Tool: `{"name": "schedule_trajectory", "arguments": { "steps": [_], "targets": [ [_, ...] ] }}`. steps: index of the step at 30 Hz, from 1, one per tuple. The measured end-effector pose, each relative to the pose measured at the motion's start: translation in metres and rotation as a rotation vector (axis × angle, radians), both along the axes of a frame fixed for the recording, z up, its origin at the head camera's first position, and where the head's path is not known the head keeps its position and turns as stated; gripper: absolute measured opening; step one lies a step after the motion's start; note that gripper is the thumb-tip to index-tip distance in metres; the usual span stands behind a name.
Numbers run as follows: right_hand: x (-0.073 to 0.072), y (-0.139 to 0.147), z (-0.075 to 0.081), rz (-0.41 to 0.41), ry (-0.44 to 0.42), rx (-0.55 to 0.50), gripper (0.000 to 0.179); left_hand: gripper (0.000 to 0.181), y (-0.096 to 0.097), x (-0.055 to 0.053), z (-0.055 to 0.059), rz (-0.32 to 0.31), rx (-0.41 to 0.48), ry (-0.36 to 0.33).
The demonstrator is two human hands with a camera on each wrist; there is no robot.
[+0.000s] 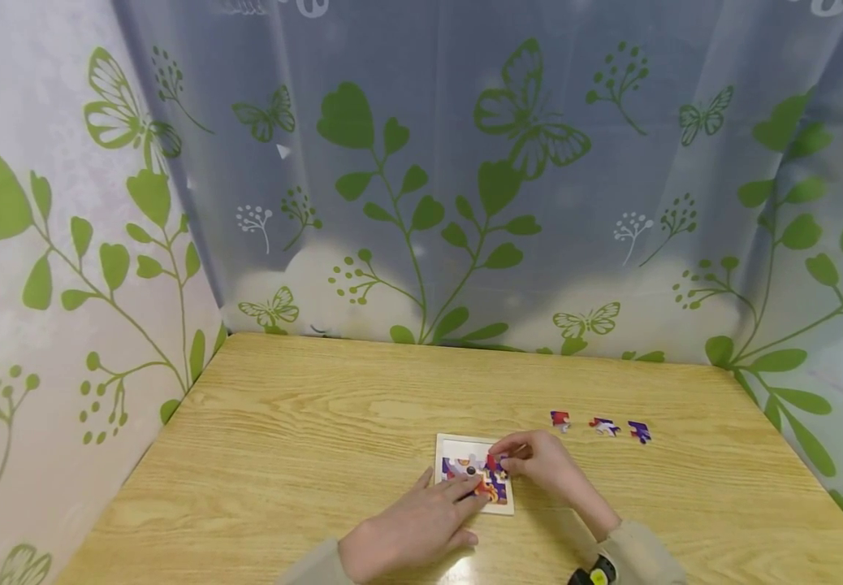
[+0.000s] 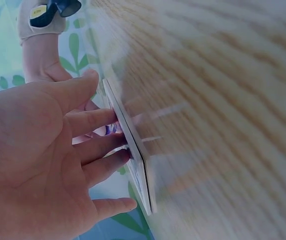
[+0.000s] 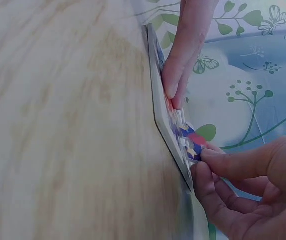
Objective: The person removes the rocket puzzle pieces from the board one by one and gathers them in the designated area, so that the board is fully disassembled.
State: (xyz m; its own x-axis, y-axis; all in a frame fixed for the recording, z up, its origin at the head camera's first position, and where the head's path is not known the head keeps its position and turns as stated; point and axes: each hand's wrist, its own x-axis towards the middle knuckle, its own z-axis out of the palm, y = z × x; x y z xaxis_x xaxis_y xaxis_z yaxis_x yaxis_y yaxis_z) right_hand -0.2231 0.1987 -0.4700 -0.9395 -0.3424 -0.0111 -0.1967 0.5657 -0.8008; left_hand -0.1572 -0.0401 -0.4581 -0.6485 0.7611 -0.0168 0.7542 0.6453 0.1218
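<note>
A square puzzle tray (image 1: 474, 439) with a pale frame lies on the table, partly filled with purple, white and red pieces. My left hand (image 1: 425, 518) rests on it, straight fingertips pressing the pieces along its near part, as the left wrist view also shows. At the tray's right side my right hand (image 1: 542, 465) pinches a jigsaw piece (image 3: 194, 142), blue with a red patch and yellow stars, between thumb and fingers. That piece is tilted over the tray's edge in the right wrist view. My left fingers hide some of the fitted pieces.
Beyond my right hand lie three loose jigsaw pieces: a red one (image 1: 560, 419), a white and purple one (image 1: 604, 426) and a purple one (image 1: 639, 431). The wooden table (image 1: 283, 431) ends at a leaf-and-butterfly patterned curtain (image 1: 421, 203).
</note>
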Motion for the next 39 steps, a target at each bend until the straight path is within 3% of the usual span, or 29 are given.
{"name": "schedule_trajectory", "arguments": {
  "steps": [10, 18, 24, 30, 39],
  "targets": [
    [-0.001, 0.009, 0.013, -0.013, -0.002, -0.059, 0.019, 0.056, 0.001, 0.001, -0.001, -0.019, -0.010, -0.004],
    [0.001, 0.023, 0.021, -0.029, -0.025, -0.135, 0.021, 0.055, -0.002, 0.001, 0.000, -0.030, 0.000, -0.064],
    [0.001, 0.036, 0.024, -0.084, -0.071, -0.181, 0.024, 0.055, -0.002, 0.002, 0.002, -0.018, 0.013, -0.108],
    [0.001, 0.052, 0.026, -0.143, -0.094, -0.182, 0.025, 0.056, -0.002, 0.003, 0.004, -0.015, 0.012, -0.102],
    [0.006, 0.081, 0.026, -0.166, -0.104, -0.222, 0.034, 0.057, -0.003, 0.003, 0.003, -0.022, 0.024, -0.087]
  ]
}}
